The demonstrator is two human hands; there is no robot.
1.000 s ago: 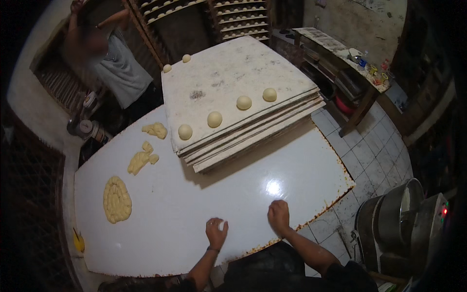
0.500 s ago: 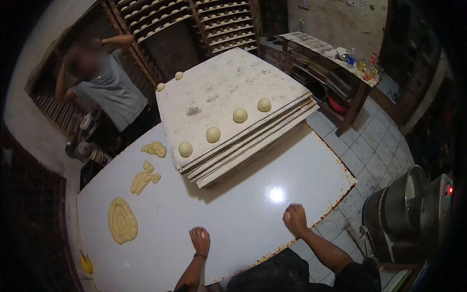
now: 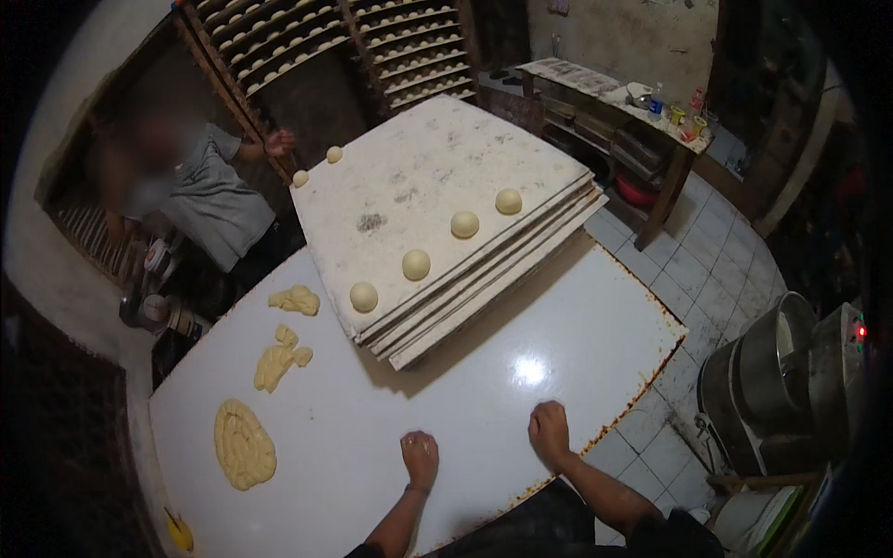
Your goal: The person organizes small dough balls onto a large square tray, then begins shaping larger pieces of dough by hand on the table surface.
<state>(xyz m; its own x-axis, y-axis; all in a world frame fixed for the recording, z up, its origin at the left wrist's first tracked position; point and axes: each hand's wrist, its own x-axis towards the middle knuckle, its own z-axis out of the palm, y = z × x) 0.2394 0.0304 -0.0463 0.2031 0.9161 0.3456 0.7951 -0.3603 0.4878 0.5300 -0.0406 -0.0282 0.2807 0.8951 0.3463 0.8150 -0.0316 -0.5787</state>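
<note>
Fingers (image 3: pixel 415 439) look curled in on both hands, narrow rather than spread, knuckles up, but honestly I can't make out how tight the curl is or if anything's tucked under the palms. Left hand (image 3: pixel 420 456) is low over the white table (image 3: pixel 465 400), and the right hand (image 3: pixel 550 433) is well apart from it at its 3 o'clock, nearer the rusty edge.

Dough-wise, there's a dough coil (image 3: pixel 245 446) out at the left hand's 9 o'clock, flat on the table: pale yellow, ridged, kind of a squashed oval. Long axis runs from between 11 and 12 down to between 5 and 6. Past it at about 1 o'clock sits a lumpy dough chunk (image 3: pixel 275 366) leaning toward 1, with a small nub on its 3 o'clock side, then a dough lump (image 3: pixel 295 299) lying roughly 9 to 3.

Smooth round dough balls (image 3: pixel 416 265) sit on the floury board stack (image 3: pixel 428 195) at 12 o'clock; four make a row along the near edge, running 8 to 2.
</note>
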